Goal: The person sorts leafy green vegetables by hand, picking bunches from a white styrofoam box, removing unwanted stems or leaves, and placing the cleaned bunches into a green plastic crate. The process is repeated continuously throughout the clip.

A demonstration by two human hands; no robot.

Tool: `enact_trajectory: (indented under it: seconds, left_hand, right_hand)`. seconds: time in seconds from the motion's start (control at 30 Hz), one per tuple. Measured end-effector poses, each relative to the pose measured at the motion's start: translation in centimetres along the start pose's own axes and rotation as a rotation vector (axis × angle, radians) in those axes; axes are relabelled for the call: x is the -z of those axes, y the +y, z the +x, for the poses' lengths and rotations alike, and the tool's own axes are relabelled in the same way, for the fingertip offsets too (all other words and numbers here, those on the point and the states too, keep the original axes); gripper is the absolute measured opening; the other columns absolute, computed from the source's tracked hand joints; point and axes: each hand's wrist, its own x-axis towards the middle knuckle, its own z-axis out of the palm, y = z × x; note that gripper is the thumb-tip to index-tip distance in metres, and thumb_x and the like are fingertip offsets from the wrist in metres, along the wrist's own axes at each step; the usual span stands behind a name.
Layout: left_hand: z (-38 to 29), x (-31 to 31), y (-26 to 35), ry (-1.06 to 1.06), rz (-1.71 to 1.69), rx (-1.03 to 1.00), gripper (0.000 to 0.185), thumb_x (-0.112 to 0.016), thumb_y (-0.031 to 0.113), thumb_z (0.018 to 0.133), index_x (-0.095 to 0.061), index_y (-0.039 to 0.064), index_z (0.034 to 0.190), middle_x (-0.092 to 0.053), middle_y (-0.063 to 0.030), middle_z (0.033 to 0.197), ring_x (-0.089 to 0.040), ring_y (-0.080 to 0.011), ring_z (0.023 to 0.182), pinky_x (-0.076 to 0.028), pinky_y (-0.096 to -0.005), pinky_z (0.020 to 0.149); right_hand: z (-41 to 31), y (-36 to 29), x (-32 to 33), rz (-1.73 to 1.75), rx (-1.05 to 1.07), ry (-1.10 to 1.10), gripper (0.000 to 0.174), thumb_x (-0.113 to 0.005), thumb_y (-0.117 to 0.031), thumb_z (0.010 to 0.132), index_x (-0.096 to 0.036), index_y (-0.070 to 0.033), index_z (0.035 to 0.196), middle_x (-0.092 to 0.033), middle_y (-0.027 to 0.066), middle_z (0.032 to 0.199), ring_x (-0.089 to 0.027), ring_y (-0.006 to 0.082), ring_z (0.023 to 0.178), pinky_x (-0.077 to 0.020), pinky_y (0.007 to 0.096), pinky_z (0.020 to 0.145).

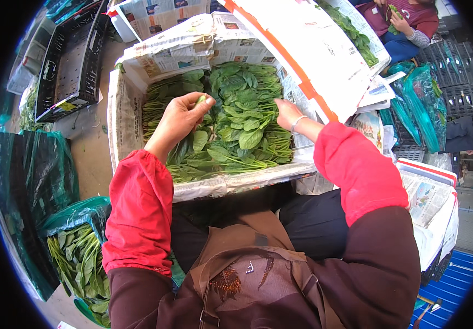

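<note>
A newspaper-lined box point(236, 185) stands before me, with leafy greens point(244, 111) lying in bunches inside, their stems mostly towards the sides. Above the left part of the box is my left hand point(185, 117), its thumb and fingers closed on a small green piece of plant. My right hand point(289, 115) reaches over the right side, close to the stems of the greens; its fingertips are partly hidden, and whether they hold a stem cannot be told. Red sleeve covers are on both forearms, and a bracelet circles the right wrist.
More greens point(80, 263) lie in a teal plastic bag at lower left. A black crate point(72, 61) stands at upper left. White boxes with newspaper point(426, 201) are at right. Another person point(415, 20) sits at upper right, holding greens.
</note>
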Motion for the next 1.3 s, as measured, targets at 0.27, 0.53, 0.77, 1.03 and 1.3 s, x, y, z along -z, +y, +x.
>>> enact_trajectory:
  seconds: [0.27,0.53,0.77,1.03,1.3]
  left_hand:
    - [0.4,0.3,-1.2,0.032,0.434,-0.015,0.03,-0.073,0.021,0.086,-0.067,0.002,0.109,-0.055,0.0037,0.071,-0.045,-0.0052,0.063,-0.04,-0.0244,0.057]
    - [1.4,-4.7,-3.0,0.147,0.564,-0.166,0.044,-0.081,0.028,0.078,-0.064,0.003,0.11,-0.064,-0.007,0.084,-0.058,-0.0147,0.073,-0.05,-0.0304,0.071]
    - [0.0,-8.4,-3.2,0.071,0.794,-0.606,0.082,-0.086,0.022,0.065,-0.047,0.011,0.135,-0.048,-0.0175,0.117,-0.056,-0.0354,0.097,-0.051,-0.0426,0.081]
    - [0.0,-9.0,-2.7,-0.001,0.712,-0.61,0.076,-0.084,0.024,0.067,-0.049,0.013,0.134,-0.057,-0.0184,0.116,-0.061,-0.0358,0.099,-0.052,-0.0419,0.082]
    - [-0.5,-9.5,-0.4,-0.048,0.706,-0.386,0.061,-0.08,0.032,0.075,-0.055,0.009,0.126,-0.067,-0.0232,0.087,-0.067,-0.0381,0.079,-0.052,-0.0434,0.068]
  right_hand:
    - [2.7,-0.8,-0.3,-0.17,0.139,-0.333,0.029,-0.06,-0.005,0.075,-0.066,-0.001,0.103,-0.068,0.0216,0.101,-0.065,0.0385,0.098,-0.0517,0.0439,0.086]
    - [3.7,-2.8,4.6,0.178,0.031,-0.466,0.032,-0.069,-0.021,0.081,-0.062,0.004,0.101,-0.068,0.0176,0.093,-0.069,0.0273,0.081,-0.0562,0.0381,0.071]
    - [1.6,-5.5,7.0,0.632,-0.231,-0.673,0.032,-0.068,-0.02,0.086,-0.06,0.006,0.103,-0.063,0.0121,0.085,-0.068,0.0205,0.069,-0.0579,0.0302,0.059]
    - [-2.0,-8.1,9.0,0.987,-0.102,-0.856,0.032,-0.064,-0.024,0.091,-0.06,0.001,0.111,-0.067,0.0123,0.087,-0.066,0.0184,0.07,-0.0546,0.0294,0.064]
    - [-6.9,-7.8,8.3,1.148,-0.023,-0.44,0.045,-0.074,-0.019,0.085,-0.056,0.003,0.121,-0.069,0.0108,0.096,-0.07,0.018,0.078,-0.0524,0.0262,0.06]
